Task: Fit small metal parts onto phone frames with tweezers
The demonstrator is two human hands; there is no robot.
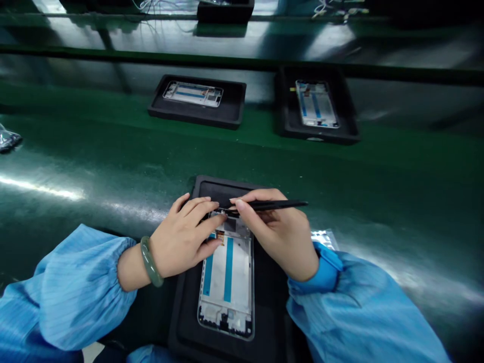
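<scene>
A phone frame (227,282) with white inner panel and two blue strips lies in a black tray (189,322) right in front of me. My left hand (183,237), with a green bangle at the wrist, rests on the frame's top left corner, fingers pressed together on its upper edge. My right hand (280,237) pinches black tweezers (276,204) lying nearly level, their tip at the frame's top edge beside my left fingertips. Whatever sits at the tip is too small to make out.
The tray sits on a shiny green conveyor belt (94,166). Two more black trays (198,111) (287,116), each holding a phone frame, lie farther back. A clear plastic bag (7,140) is at the left edge, another shiny packet (325,237) behind my right wrist.
</scene>
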